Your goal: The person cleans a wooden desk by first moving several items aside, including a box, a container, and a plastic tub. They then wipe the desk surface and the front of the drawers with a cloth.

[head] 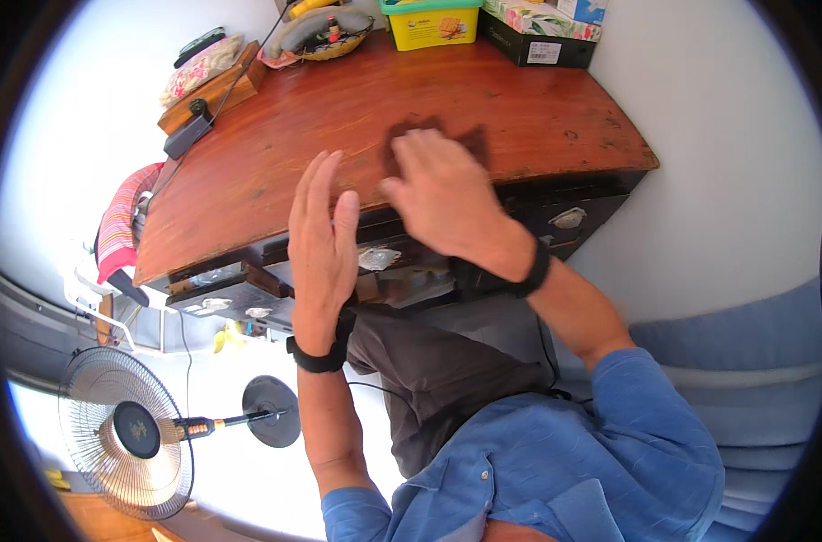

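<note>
Blurred by motion, my right hand (446, 193) holds a dark brown cloth (475, 143) down against the red-brown wooden desktop (302, 129). Parts of the cloth show past the fingers on both sides; the rest is hidden under the palm. My left hand (324, 234) is empty, held up over the front edge of the desk with its thumb apart from the fingers. I cannot tell whether its fingertips touch the wood. Each wrist wears a black band.
Along the back stand a yellow plastic tub (436, 27), a black box (539, 44) and a wicker basket (336, 44). At left are a wooden box (214, 88) and a black power adapter (188, 135). A drawer (231, 291) juts out. A fan (136, 430) stands lower left.
</note>
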A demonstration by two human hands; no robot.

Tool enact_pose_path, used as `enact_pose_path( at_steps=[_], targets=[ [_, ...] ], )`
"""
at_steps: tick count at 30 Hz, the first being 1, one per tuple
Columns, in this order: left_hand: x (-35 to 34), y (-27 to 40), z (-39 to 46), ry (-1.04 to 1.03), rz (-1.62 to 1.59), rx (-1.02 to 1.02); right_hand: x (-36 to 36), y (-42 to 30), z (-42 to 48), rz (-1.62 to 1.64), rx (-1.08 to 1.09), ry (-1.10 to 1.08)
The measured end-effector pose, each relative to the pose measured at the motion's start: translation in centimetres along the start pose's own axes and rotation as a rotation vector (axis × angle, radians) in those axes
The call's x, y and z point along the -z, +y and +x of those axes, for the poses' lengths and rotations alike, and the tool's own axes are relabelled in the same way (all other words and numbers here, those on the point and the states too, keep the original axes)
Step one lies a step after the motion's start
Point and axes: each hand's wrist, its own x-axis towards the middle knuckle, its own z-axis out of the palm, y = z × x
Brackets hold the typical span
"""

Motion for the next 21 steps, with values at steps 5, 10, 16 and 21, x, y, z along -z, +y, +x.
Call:
enact_pose_path(
  at_steps=[5, 10, 16, 21],
  targets=[
    [0.3, 0.3, 1.1, -0.167, -0.151, 0.015, -3.2, -1.6, 2.8, 0.672, -0.152, -0.206],
    [-2.1, 0.7, 1.6, -0.198, 0.412, -0.245, 2.2, 5.2, -0.8, 0.367, -0.3, 0.19],
    [-7.5, 3.9, 2.7, -0.203, 0.231, -0.341, 4.6, 13.1, -5.2, -0.302, -0.318, 0.135],
    [-1.1, 0.7, 1.0, -0.226, 0.302, -0.249, 4.6, 13.1, -6.5, -0.307, -0.337, 0.091]
  ],
)
